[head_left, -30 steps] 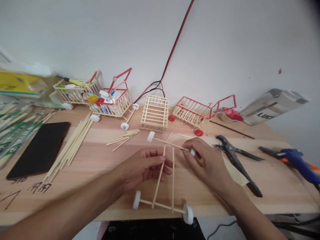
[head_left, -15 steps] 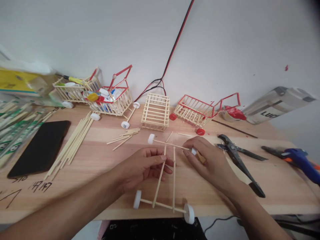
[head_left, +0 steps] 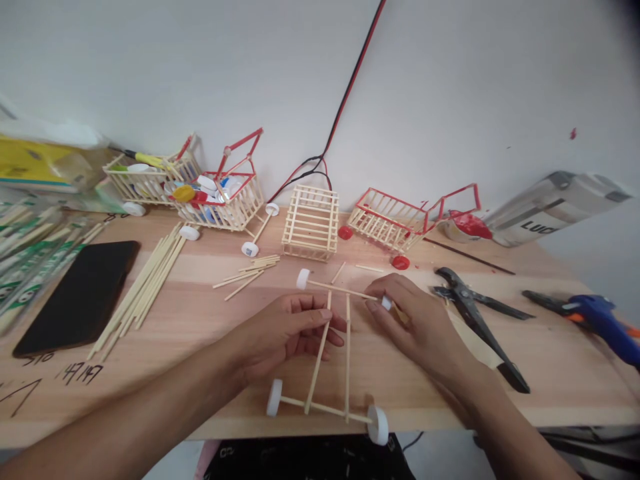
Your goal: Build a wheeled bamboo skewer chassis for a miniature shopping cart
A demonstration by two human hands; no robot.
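A frame of thin wooden sticks (head_left: 347,353) lies on the wooden table (head_left: 200,320), with a white-wheeled axle (head_left: 325,408) at its near end. My left hand (head_left: 285,333) pinches the left rail of the frame, fingers closed on it. My right hand (head_left: 420,320) is closed on the right end of a second stick axle (head_left: 340,288), at a white wheel (head_left: 386,303). That axle's other white wheel (head_left: 302,278) rests on the table. The second axle lies across the far ends of the two rails.
Behind stand an unpainted stick basket (head_left: 310,223), a red stick cart (head_left: 395,223), and two carts (head_left: 220,193) holding bottle caps. Loose sticks (head_left: 145,287) and a black phone (head_left: 80,293) lie left. Pliers (head_left: 475,320) and a blue glue gun (head_left: 600,320) lie right.
Almost nothing has moved. Both hands keep their grips on the stick frame and the axle; the view has shifted slightly.
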